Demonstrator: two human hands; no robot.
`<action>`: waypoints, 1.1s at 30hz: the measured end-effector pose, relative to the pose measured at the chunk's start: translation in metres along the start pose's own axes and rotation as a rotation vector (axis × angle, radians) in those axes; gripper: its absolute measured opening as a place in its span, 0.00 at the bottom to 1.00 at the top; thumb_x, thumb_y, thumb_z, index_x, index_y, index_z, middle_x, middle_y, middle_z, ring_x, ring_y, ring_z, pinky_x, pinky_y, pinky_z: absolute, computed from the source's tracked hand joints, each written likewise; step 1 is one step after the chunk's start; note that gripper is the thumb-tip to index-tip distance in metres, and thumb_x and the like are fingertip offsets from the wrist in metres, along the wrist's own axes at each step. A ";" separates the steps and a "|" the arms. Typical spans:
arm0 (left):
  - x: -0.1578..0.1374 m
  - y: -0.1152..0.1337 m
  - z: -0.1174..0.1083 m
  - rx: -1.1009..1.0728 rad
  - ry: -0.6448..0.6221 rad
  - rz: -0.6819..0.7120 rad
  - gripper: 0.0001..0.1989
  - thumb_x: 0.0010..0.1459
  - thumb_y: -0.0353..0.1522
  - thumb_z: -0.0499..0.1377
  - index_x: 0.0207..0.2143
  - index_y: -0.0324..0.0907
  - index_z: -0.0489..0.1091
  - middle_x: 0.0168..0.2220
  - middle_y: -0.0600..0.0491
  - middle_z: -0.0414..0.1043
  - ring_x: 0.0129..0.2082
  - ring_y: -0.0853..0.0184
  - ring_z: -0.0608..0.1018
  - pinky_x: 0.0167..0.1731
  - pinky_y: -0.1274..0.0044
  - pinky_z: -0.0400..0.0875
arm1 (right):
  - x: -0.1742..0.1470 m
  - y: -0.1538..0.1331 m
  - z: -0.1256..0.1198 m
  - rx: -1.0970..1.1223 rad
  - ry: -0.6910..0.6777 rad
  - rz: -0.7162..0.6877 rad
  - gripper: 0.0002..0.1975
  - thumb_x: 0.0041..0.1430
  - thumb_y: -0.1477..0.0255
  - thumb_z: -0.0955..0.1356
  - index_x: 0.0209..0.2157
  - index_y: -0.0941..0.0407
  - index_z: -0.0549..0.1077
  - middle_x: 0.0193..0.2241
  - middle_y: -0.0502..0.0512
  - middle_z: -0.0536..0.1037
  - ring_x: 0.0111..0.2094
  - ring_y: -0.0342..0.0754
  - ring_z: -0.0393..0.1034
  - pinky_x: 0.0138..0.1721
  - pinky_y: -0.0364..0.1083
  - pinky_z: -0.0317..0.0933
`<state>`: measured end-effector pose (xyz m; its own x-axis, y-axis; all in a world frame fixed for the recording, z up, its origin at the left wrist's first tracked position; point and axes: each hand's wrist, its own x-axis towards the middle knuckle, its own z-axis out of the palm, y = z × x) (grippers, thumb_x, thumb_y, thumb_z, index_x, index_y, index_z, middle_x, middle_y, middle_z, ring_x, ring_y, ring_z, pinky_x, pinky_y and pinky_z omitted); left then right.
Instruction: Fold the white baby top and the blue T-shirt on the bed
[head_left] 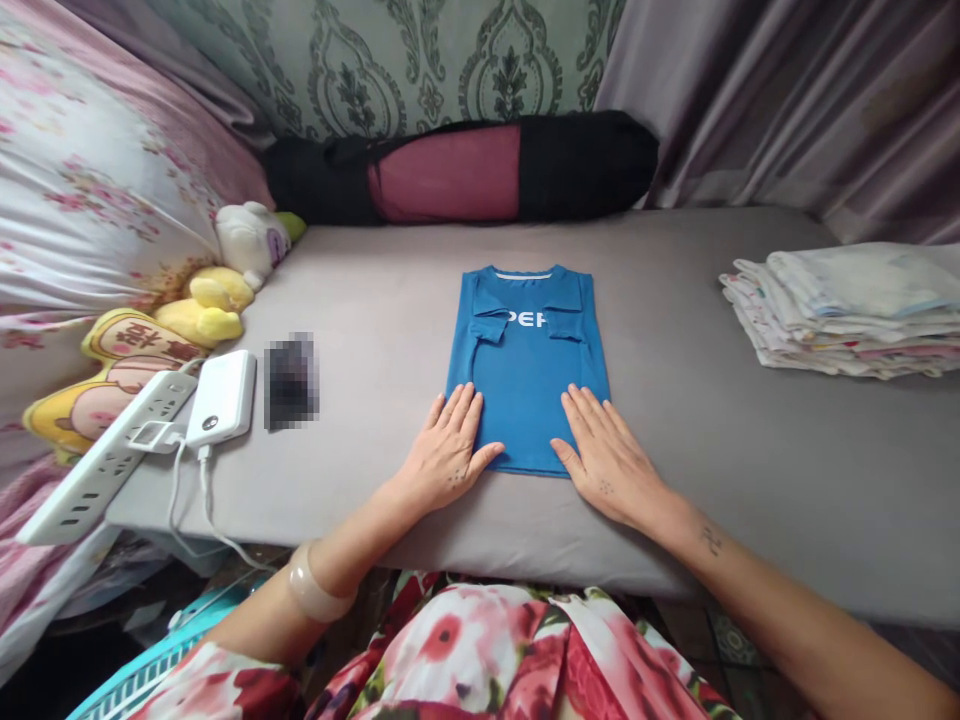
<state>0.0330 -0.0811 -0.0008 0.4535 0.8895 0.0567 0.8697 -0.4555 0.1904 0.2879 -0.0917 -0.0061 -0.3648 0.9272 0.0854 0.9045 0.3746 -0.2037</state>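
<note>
A blue T-shirt (525, 400) lies flat on the grey sheet, its sides and sleeves folded inward over the front. White letters on its chest are partly covered by the sleeves. The collar points away from me. My left hand (450, 440) rests flat on the shirt's near left edge, fingers stretched and thumb out. At the near right edge, my right hand (609, 455) lies the same way, palm down with fingers extended. Neither hand grips the cloth.
A stack of folded white cloths (847, 310) sits at the right. To the left are a power strip (105, 460), a white power bank (221, 398) with cables, a blurred-out item (291, 382) and plush toys (210, 300). A long black and maroon bag (450, 172) lies along the wall.
</note>
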 end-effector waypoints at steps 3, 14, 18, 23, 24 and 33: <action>-0.004 0.000 -0.008 -0.026 -0.019 0.058 0.40 0.63 0.54 0.46 0.68 0.38 0.49 0.68 0.37 0.50 0.68 0.54 0.53 0.66 0.56 0.47 | -0.004 0.002 -0.008 0.046 -0.023 -0.033 0.36 0.68 0.58 0.54 0.70 0.59 0.39 0.69 0.62 0.48 0.69 0.53 0.41 0.67 0.58 0.45; -0.029 -0.011 -0.029 -0.068 0.055 0.135 0.17 0.63 0.42 0.56 0.51 0.46 0.67 0.49 0.45 0.71 0.47 0.58 0.74 0.48 0.65 0.71 | -0.037 0.010 -0.030 0.050 0.061 -0.054 0.20 0.62 0.61 0.65 0.53 0.53 0.69 0.50 0.62 0.71 0.51 0.58 0.67 0.51 0.56 0.65; -0.032 -0.012 -0.033 -0.049 0.035 0.257 0.12 0.68 0.37 0.49 0.46 0.45 0.70 0.47 0.47 0.73 0.45 0.62 0.75 0.47 0.69 0.73 | -0.041 0.012 -0.037 0.074 0.013 -0.141 0.12 0.66 0.65 0.63 0.47 0.53 0.73 0.46 0.59 0.74 0.46 0.53 0.69 0.48 0.51 0.66; -0.029 -0.012 -0.029 0.082 0.069 0.388 0.12 0.68 0.31 0.48 0.41 0.42 0.72 0.42 0.47 0.75 0.39 0.64 0.76 0.42 0.70 0.75 | -0.039 0.012 -0.036 -0.022 0.086 -0.256 0.11 0.68 0.70 0.61 0.45 0.55 0.74 0.43 0.58 0.77 0.44 0.52 0.71 0.45 0.50 0.65; -0.028 -0.012 -0.028 0.099 0.080 0.403 0.12 0.68 0.30 0.49 0.40 0.41 0.72 0.41 0.47 0.75 0.38 0.64 0.76 0.41 0.70 0.75 | -0.038 0.011 -0.035 -0.046 0.105 -0.277 0.11 0.68 0.70 0.61 0.43 0.56 0.75 0.42 0.59 0.77 0.43 0.52 0.71 0.44 0.50 0.65; -0.016 -0.014 -0.029 0.108 0.082 0.375 0.12 0.65 0.27 0.48 0.47 0.38 0.67 0.38 0.47 0.74 0.37 0.63 0.76 0.38 0.71 0.73 | -0.037 0.015 -0.033 -0.057 0.095 -0.284 0.15 0.64 0.80 0.61 0.51 0.61 0.70 0.47 0.63 0.75 0.47 0.54 0.69 0.48 0.51 0.65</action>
<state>0.0079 -0.0877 0.0241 0.7304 0.6584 0.1817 0.6639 -0.7469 0.0373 0.3222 -0.1203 0.0197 -0.5849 0.7799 0.2227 0.7812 0.6156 -0.1040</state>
